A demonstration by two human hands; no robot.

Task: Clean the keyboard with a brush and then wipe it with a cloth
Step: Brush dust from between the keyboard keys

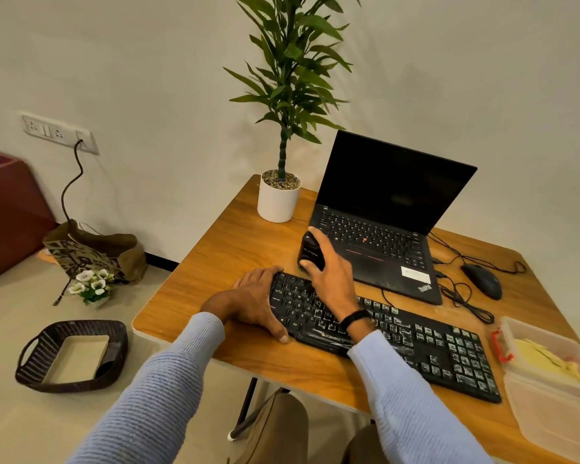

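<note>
here our left hand clasps the dusty keyboard, our right hand grips the brush; brushing seems unfinished, wiping untouched.

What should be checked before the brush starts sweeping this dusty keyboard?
1. Right hand grips the brush: ok.
2. Left hand holds the keyboard at its left end: ok.
3. Bristles on the keys: cannot tell, the hand hides them.
4. Keys free of dust: not ok, white specks show.
5. Wiper ready: ok, a yellow cloth lies in the open container.
</note>
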